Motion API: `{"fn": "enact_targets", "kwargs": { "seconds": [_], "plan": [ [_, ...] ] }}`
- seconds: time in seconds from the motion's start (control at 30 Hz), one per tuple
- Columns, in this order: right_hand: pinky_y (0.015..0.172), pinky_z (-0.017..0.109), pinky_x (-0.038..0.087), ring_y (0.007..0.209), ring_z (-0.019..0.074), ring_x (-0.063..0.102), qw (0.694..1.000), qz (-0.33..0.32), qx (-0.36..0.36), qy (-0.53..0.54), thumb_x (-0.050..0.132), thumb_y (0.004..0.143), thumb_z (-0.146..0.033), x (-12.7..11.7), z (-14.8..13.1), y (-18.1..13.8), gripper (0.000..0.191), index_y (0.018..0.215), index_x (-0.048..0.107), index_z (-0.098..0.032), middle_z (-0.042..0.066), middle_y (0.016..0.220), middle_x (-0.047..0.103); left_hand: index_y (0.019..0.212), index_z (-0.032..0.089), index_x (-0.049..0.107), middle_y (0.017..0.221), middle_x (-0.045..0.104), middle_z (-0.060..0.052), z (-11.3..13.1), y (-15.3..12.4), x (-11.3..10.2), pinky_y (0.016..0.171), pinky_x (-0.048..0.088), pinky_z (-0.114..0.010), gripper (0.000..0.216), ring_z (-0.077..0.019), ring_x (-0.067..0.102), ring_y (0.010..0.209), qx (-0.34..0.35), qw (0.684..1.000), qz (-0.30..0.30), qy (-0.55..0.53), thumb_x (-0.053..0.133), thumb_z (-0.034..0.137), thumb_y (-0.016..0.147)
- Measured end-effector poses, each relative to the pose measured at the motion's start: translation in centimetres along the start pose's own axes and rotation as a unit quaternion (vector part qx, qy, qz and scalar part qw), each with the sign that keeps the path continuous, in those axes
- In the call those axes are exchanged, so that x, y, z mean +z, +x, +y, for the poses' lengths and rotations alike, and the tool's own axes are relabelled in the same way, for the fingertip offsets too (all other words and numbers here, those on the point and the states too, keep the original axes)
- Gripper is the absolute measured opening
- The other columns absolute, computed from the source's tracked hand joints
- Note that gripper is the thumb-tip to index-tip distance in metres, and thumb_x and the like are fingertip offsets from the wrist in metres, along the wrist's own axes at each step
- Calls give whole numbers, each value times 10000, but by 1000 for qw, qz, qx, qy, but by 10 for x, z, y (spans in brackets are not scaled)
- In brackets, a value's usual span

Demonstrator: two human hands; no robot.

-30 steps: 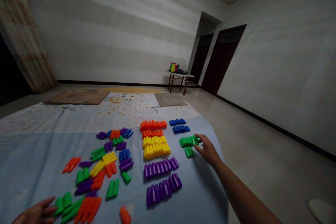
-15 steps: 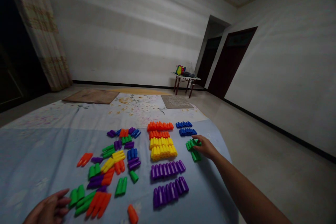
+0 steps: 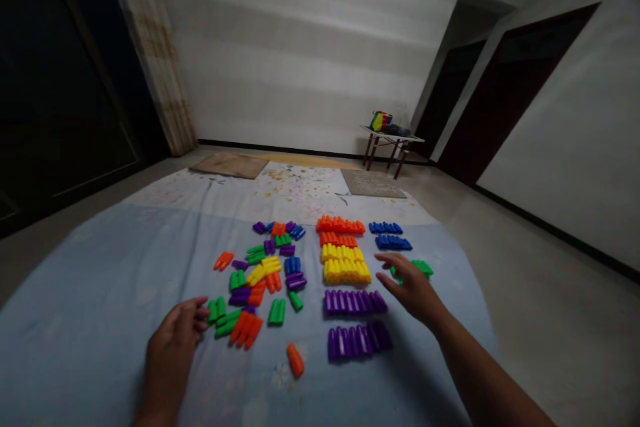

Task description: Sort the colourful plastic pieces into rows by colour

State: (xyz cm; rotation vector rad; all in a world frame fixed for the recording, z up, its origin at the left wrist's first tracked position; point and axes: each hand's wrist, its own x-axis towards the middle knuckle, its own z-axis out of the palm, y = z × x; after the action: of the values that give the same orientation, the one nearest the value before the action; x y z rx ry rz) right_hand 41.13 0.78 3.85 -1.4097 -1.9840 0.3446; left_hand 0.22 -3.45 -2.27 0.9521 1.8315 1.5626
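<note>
Coloured plastic pegs lie on a light blue sheet (image 3: 100, 267) on the floor. Sorted rows run orange (image 3: 340, 225), yellow (image 3: 346, 271), purple (image 3: 354, 302), blue (image 3: 389, 235) and green (image 3: 419, 268). A loose mixed pile (image 3: 260, 267) lies to their left. My right hand (image 3: 413, 287) hovers open just in front of the green pegs, holding nothing. My left hand (image 3: 173, 337) rests open on the sheet, its fingertips beside green pegs (image 3: 217, 310) at the pile's near edge. A single orange peg (image 3: 295, 360) lies nearest to me.
Two mats (image 3: 230, 165) lie beyond the sheet. A small table (image 3: 391, 141) with a colourful object stands by the far wall next to dark doorways (image 3: 500, 93). A curtain (image 3: 155, 53) hangs at the left beside dark glass. Bare tiled floor lies to the right.
The view has swung left and down. My right hand has let go of the green pegs and pulled back toward me. My left hand has moved further into view near the pile.
</note>
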Motion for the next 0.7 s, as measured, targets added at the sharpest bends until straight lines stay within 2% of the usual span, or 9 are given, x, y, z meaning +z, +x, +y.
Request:
{"fn": "enact_targets", "kwargs": {
  "seconds": [0.07, 0.17, 0.3, 0.4, 0.5, 0.6, 0.7],
  "plan": [
    [880, 365, 444, 979, 194, 559, 997, -50, -45, 33, 514, 833, -274, 19, -36, -2, 297, 1117, 573, -213, 81, 1070, 595, 859, 180, 610, 680, 576, 7, -1, -1, 1, 489, 413, -221, 378, -120, 495, 570, -13, 1000, 2, -25, 479, 510, 730],
    [903, 345, 429, 1028, 196, 547, 986, -141, -72, 45, 543, 827, -266, 50, -84, -2, 294, 1113, 595, -224, 72, 1091, 605, 875, 178, 603, 693, 570, 7, -5, -1, 1, 495, 402, -222, 377, -120, 489, 582, -14, 999, 2, -35, 478, 507, 742],
    [900, 338, 421, 1041, 212, 543, 965, -230, -123, -6, 579, 802, -248, 90, -122, 7, 355, 1155, 581, -220, 75, 1115, 607, 887, 171, 599, 706, 567, 3, -6, 0, 0, 500, 402, -229, 377, -123, 488, 587, -14, 999, -5, -40, 475, 498, 747],
    [906, 353, 405, 1068, 241, 527, 952, -258, -145, -73, 602, 776, -243, 115, -132, 17, 404, 1173, 565, -180, 111, 1137, 597, 878, 166, 598, 703, 567, 0, -4, -1, -1, 496, 403, -232, 363, -127, 490, 587, -15, 999, -9, -43, 478, 481, 743],
    [882, 351, 404, 1042, 246, 539, 941, -277, -153, -120, 580, 789, -238, 132, -135, 25, 375, 1154, 567, -152, 130, 1119, 603, 872, 160, 601, 695, 571, -5, -2, -3, 0, 491, 406, -237, 364, -132, 496, 582, -8, 999, -3, -41, 480, 476, 735],
    [847, 346, 411, 1006, 239, 558, 932, -293, -169, -130, 538, 801, -199, 138, -136, 26, 336, 1132, 579, -156, 125, 1090, 620, 858, 157, 607, 682, 570, -8, 0, -4, -1, 487, 412, -243, 380, -135, 500, 572, -5, 999, 0, -39, 481, 490, 724],
    [850, 366, 407, 1014, 251, 558, 934, -287, -182, -113, 568, 766, -202, 134, -138, 25, 393, 1158, 569, -174, 117, 1085, 627, 857, 160, 608, 678, 577, -10, 1, -3, -1, 489, 418, -241, 380, -133, 503, 568, -1, 1000, -4, -30, 474, 491, 727]
  ]
}}
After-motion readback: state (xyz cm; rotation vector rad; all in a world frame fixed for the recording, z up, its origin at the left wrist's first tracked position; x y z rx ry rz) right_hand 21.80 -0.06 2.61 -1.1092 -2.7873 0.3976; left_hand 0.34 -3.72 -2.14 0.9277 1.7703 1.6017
